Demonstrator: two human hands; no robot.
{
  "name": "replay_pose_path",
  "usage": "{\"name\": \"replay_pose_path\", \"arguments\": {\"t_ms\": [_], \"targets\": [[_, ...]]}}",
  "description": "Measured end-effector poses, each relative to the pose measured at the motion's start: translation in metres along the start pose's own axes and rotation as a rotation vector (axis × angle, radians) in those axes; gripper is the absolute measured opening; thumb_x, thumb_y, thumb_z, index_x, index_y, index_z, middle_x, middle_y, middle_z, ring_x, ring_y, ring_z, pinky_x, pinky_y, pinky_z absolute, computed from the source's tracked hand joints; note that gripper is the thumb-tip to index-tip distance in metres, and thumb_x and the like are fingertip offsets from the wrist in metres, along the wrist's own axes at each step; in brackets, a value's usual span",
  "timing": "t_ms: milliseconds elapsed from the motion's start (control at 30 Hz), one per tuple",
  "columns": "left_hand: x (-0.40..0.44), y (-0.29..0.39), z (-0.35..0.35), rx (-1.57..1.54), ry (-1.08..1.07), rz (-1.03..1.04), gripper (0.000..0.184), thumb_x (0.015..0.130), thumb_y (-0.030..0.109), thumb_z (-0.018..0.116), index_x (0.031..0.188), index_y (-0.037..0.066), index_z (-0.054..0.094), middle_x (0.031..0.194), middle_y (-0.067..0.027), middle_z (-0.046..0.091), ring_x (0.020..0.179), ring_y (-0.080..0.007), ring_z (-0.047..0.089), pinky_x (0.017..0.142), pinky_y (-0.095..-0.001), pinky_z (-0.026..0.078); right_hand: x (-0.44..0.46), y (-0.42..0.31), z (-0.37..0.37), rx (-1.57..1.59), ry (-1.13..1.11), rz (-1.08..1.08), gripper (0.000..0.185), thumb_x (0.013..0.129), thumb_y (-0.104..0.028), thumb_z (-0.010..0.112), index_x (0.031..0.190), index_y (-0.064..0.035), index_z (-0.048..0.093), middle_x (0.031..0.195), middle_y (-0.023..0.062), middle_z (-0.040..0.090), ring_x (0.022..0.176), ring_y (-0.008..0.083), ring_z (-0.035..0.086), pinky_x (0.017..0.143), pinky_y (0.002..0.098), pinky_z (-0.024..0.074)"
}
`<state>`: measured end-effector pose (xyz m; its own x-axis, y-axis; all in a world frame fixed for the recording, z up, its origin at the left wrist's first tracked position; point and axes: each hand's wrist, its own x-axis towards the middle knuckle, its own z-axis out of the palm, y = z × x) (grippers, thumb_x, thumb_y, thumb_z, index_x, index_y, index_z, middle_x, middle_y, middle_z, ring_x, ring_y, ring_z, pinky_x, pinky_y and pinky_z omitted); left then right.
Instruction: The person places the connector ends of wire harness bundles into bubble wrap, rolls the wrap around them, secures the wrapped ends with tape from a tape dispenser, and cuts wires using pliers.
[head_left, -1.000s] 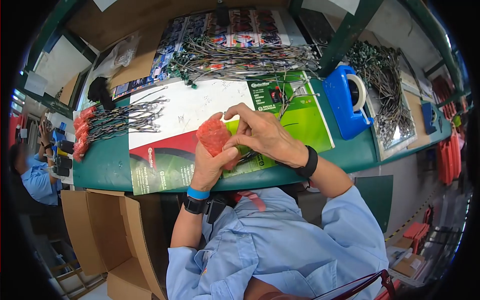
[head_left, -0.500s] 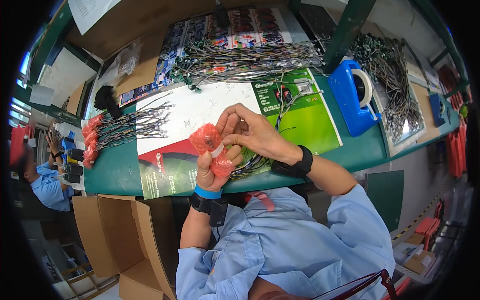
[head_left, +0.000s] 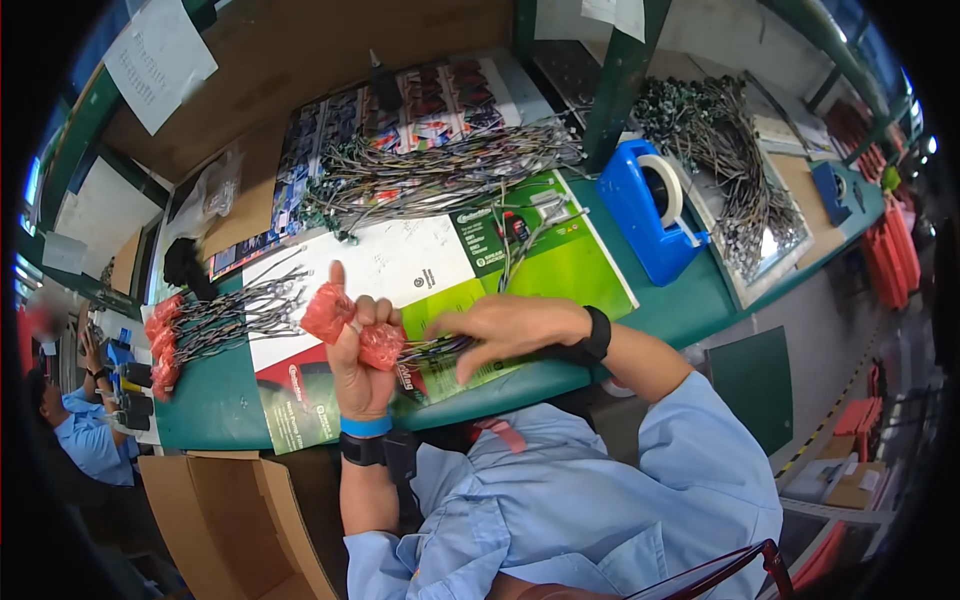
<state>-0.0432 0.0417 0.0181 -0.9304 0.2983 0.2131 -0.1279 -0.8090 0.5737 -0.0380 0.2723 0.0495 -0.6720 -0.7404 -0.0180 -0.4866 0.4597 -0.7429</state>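
Observation:
My left hand (head_left: 362, 365) grips a bundle of wires whose end is wrapped in red bubble wrap (head_left: 380, 346), with a pale band around its middle. The wires (head_left: 438, 347) come out of the wrap to the right, towards my right hand (head_left: 505, 330). That hand is apart from the wrap, its fingers spread over the wires with nothing held. Under both hands lies a printed sheet (head_left: 360, 260). Several similar wrapped bundles (head_left: 165, 345) rest at the left of the green table.
Loose wires (head_left: 440, 170) form a long pile at the back. A blue tape dispenser (head_left: 650, 215) stands right of the sheet, beside another wire pile (head_left: 720, 160). An open cardboard box (head_left: 215, 520) is below the table edge. A co-worker (head_left: 88, 430) is at the far left.
My left hand has moved left with the wrapped bundle, which now shows a band around it. My right hand has come away from the wrap, and its fingers have spread. The view has shifted.

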Motion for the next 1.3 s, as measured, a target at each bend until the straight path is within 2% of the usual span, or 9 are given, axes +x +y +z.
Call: {"name": "replay_pose_path", "arguments": {"t_ms": [133, 333, 400, 633, 733, 800, 967, 1100, 1300], "targets": [[0.008, 0.014, 0.029, 0.047, 0.071, 0.156, 0.079, 0.092, 0.022, 0.073, 0.157, 0.015, 0.028, 0.097, 0.0011, 0.055, 0.100, -0.0176, 0.060, 0.110, -0.0497, 0.042, -0.008, -0.009, -0.015, -0.454, 0.239, -0.082, 0.028, 0.090, -0.023, 0.065, 0.110, -0.0053, 0.057, 0.083, 0.0118, 0.060, 0.078, 0.0338, 0.063, 0.065, 0.0431, 0.0471], [0.015, 0.065, 0.070, -0.382, -0.196, 0.312, 0.059, 0.098, 0.018, 0.065, 0.149, 0.013, 0.036, 0.084, 0.0042, 0.043, 0.072, -0.0053, 0.045, 0.084, -0.0278, 0.047, -0.013, -0.062, -0.067, -0.884, 0.721, -0.265, 0.021, 0.079, -0.007, 0.059, 0.100, -0.0062, 0.059, 0.083, 0.0118, 0.051, 0.078, 0.0311, 0.053, 0.070, 0.0420, 0.0425], [0.024, 0.080, 0.068, 0.027, 0.039, 0.419, 0.021, 0.096, 0.016, 0.067, 0.110, 0.011, 0.052, 0.082, 0.0037, 0.047, 0.070, -0.0060, 0.049, 0.079, -0.0276, 0.047, -0.002, -0.014, -0.068, -0.816, 0.622, -0.222, 0.024, 0.081, -0.002, 0.058, 0.104, -0.0050, 0.056, 0.085, 0.0158, 0.053, 0.080, 0.0350, 0.053, 0.072, 0.0435, 0.0426], [0.048, 0.132, -0.053, -0.041, 0.675, 0.562, 0.016, 0.095, 0.015, 0.071, 0.102, 0.009, 0.058, 0.083, -0.0027, 0.060, 0.070, -0.0153, 0.062, 0.063, -0.0331, 0.054, -0.005, 0.046, -0.060, -0.630, 0.663, 0.122, 0.011, 0.095, -0.002, 0.054, 0.106, -0.0035, 0.050, 0.089, 0.0237, 0.062, 0.081, 0.0445, 0.061, 0.065, 0.0452, 0.0456], [0.047, 0.171, -0.098, 0.014, 0.820, 0.459, 0.012, 0.096, 0.015, 0.069, 0.098, 0.009, 0.059, 0.077, -0.0054, 0.062, 0.066, -0.0202, 0.063, 0.067, -0.0378, 0.058, 0.015, 0.019, -0.036, -0.263, 0.498, 0.096, 0.010, 0.098, -0.007, 0.056, 0.108, -0.0039, 0.056, 0.079, 0.0163, 0.061, 0.069, 0.0268, 0.060, 0.062, 0.0356, 0.0441], [0.047, 0.199, -0.138, 0.076, 0.880, 0.564, 0.015, 0.094, 0.018, 0.071, 0.096, 0.010, 0.059, 0.077, -0.0057, 0.062, 0.062, -0.0220, 0.062, 0.060, -0.0362, 0.054, 0.030, -0.015, -0.025, 0.064, 0.279, 0.231, 0.024, 0.100, -0.010, 0.059, 0.123, -0.0062, 0.059, 0.080, 0.0001, 0.058, 0.075, 0.0077, 0.054, 0.065, 0.0266, 0.0439], [0.020, 0.288, -0.207, 0.050, 1.083, 0.529, 0.062, 0.081, -0.008, 0.059, 0.136, 0.010, 0.036, 0.087, -0.0147, 0.062, 0.058, -0.0288, 0.063, 0.053, -0.0442, 0.054, 0.076, -0.030, 0.011, 0.486, 0.191, -0.014, 0.044, 0.101, -0.015, 0.063, 0.140, -0.0007, 0.050, 0.114, 0.0097, 0.066, 0.105, 0.0156, 0.066, 0.097, 0.0314, 0.0490], [0.013, 0.355, -0.251, 0.403, 1.101, 0.831, 0.107, 0.074, -0.016, 0.055, 0.161, 0.023, 0.006, 0.127, -0.0148, 0.052, 0.095, -0.0283, 0.062, 0.072, -0.0435, 0.058, 0.100, -0.035, 0.021, 0.788, 0.234, -0.005, 0.039, 0.102, -0.017, 0.062, 0.136, -0.0001, 0.054, 0.113, 0.0096, 0.067, 0.098, 0.0171, 0.068, 0.091, 0.0298, 0.0520], [0.024, 0.391, -0.280, 0.354, 1.069, 0.923, 0.098, 0.074, -0.014, 0.060, 0.158, 0.022, 0.023, 0.127, -0.0131, 0.053, 0.100, -0.0277, 0.060, 0.076, -0.0410, 0.057, 0.080, -0.013, 0.028, 0.505, 0.310, 0.070, 0.026, 0.101, -0.015, 0.064, 0.120, 0.0020, 0.065, 0.107, 0.0075, 0.068, 0.094, 0.0145, 0.068, 0.087, 0.0278, 0.0532]]}}
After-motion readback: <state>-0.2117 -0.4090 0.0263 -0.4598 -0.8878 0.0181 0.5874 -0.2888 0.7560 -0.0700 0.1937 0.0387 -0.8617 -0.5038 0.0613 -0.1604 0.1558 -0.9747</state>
